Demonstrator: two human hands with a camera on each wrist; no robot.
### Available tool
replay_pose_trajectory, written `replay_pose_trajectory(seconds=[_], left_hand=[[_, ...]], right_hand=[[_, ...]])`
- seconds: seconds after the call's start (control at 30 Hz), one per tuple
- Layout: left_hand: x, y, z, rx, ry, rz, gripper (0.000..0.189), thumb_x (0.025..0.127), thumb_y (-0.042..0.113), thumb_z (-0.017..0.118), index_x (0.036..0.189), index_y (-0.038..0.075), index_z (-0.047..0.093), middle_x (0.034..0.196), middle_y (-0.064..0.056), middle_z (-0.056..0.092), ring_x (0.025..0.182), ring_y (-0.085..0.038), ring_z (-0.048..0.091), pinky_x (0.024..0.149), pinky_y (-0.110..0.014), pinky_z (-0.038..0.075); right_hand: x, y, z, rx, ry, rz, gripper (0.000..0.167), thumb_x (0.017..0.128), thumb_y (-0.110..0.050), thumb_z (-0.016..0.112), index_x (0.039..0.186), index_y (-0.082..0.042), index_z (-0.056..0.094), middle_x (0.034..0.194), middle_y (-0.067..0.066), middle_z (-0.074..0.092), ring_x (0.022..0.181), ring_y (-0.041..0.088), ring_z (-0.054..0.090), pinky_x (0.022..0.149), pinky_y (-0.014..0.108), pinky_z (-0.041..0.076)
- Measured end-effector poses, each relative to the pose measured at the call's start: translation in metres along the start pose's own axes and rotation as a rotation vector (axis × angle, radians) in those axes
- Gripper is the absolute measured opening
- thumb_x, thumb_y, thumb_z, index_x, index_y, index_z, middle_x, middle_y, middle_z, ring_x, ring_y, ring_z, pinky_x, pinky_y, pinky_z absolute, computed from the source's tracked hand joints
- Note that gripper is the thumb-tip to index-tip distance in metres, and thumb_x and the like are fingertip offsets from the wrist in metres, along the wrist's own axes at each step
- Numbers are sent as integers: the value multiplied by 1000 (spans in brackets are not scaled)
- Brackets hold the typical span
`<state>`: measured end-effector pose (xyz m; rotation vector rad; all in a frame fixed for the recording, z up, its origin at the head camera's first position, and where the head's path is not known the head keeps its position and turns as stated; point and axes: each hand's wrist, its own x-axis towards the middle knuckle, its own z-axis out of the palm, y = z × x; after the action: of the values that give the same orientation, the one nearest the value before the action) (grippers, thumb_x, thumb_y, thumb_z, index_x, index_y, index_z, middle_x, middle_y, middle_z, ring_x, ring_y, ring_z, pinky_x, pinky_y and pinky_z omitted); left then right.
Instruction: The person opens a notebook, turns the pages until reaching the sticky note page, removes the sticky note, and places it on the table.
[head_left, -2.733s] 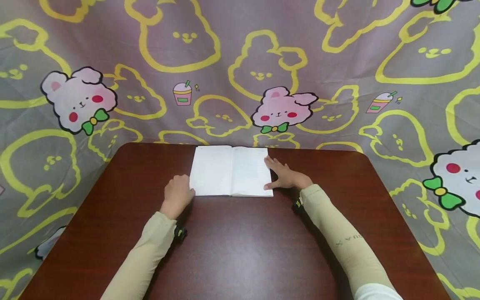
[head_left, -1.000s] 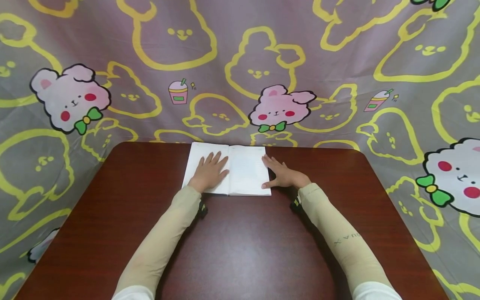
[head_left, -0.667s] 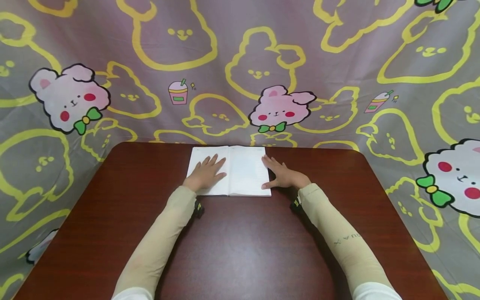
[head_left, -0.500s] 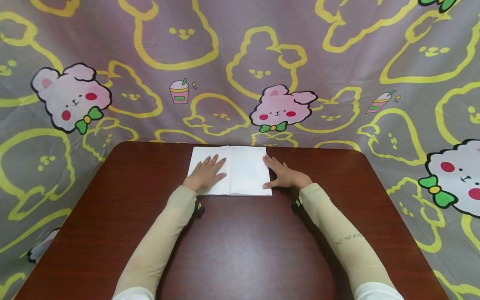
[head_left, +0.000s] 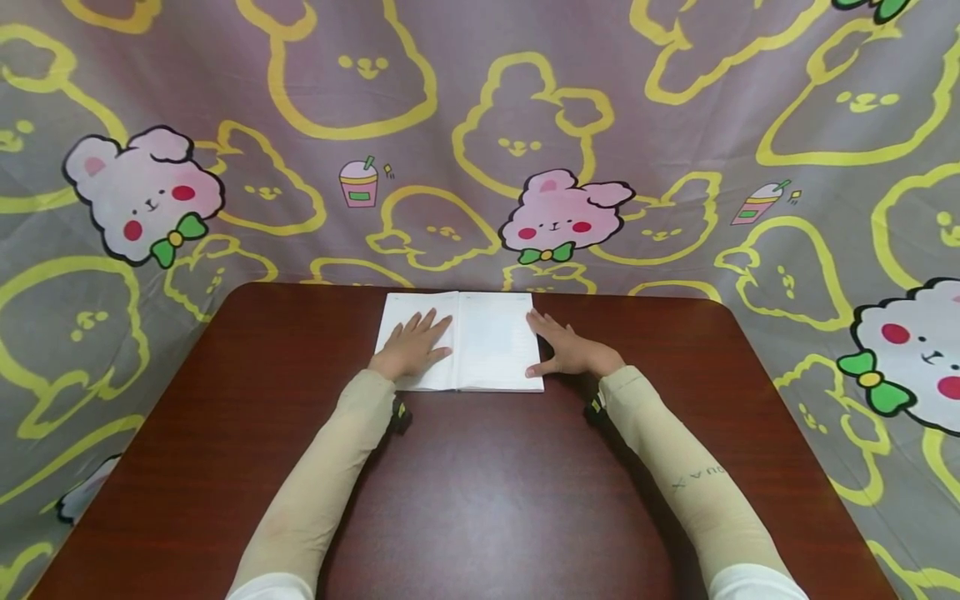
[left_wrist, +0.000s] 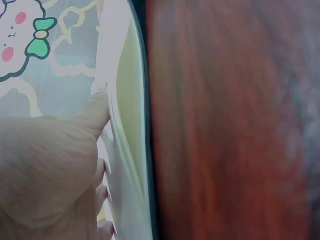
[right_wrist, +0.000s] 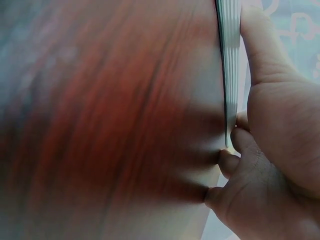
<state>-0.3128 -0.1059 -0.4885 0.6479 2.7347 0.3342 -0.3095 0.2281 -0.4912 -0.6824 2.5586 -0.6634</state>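
An open notebook (head_left: 495,342) with pale, faintly lined pages lies flat at the far side of the table. My left hand (head_left: 411,346) rests on its left page with the fingers spread. In the left wrist view that left hand (left_wrist: 50,165) touches the page, and the page edges (left_wrist: 131,90) bulge above a dark cover. At the right edge of the notebook is my right hand (head_left: 572,348), thumb and index finger on the page margin. The right wrist view shows the thumb (right_wrist: 265,45) on top of the page stack (right_wrist: 230,55), while other fingertips touch the tabletop beside it.
The dark reddish-brown table (head_left: 480,483) reaches back to a patterned cloth curtain (head_left: 420,100), which hangs behind it and along both sides. A small black wrist device (head_left: 402,414) sits at the left cuff, another device (head_left: 595,408) at the right.
From beside the notebook's left edge, my left hand has moved right onto the left page and spread flat, then shifted slightly back left. My right hand stays at the right edge.
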Motion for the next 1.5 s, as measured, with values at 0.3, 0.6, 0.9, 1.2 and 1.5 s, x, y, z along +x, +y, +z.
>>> replay_pose_trajectory(seconds=[0.3, 0.6, 0.9, 1.2, 1.5], left_hand=[[-5, 3, 0, -31, 4, -45, 67, 109, 44, 38, 165, 20, 12, 171, -14, 1, 156, -41, 0, 123, -64, 2], [-11, 3, -1, -20, -22, -66, 66, 109, 44, 37, 165, 21, 10, 171, -13, -2, 157, -41, -2, 123, -64, 1], [-11, 8, 3, 38, 98, 26, 60, 109, 35, 45, 159, 5, 32, 165, -23, 26, 153, -42, 21, 123, -57, 19], [-16, 24, 7, 6, 333, 268, 33, 99, 14, 66, 129, -1, 65, 126, -19, 64, 119, -34, 61, 105, -45, 48], [-25, 45, 7, -64, 247, 382, 19, 94, 24, 74, 80, 12, 68, 73, 5, 62, 68, -10, 54, 67, -30, 49]], right_hand=[[1, -2, 0, -6, -3, -11, 115, 89, -45, 77, 163, -5, -2, 171, 16, -6, 156, 40, -9, 119, 71, -3], [-1, -5, -1, 7, -8, -10, 116, 88, -45, 78, 163, -3, -2, 171, 17, -6, 156, 41, -9, 118, 72, -3], [-1, -3, -1, -6, -16, -5, 114, 90, -43, 76, 163, -4, -2, 171, 16, -7, 156, 39, -10, 119, 71, -3], [0, 0, -1, -9, -15, -4, 114, 91, -43, 76, 163, -4, -3, 171, 16, -8, 156, 39, -10, 119, 71, -3], [1, 0, -1, 7, -13, -8, 114, 90, -42, 77, 163, -4, -2, 171, 16, -7, 156, 40, -9, 119, 70, -3]])
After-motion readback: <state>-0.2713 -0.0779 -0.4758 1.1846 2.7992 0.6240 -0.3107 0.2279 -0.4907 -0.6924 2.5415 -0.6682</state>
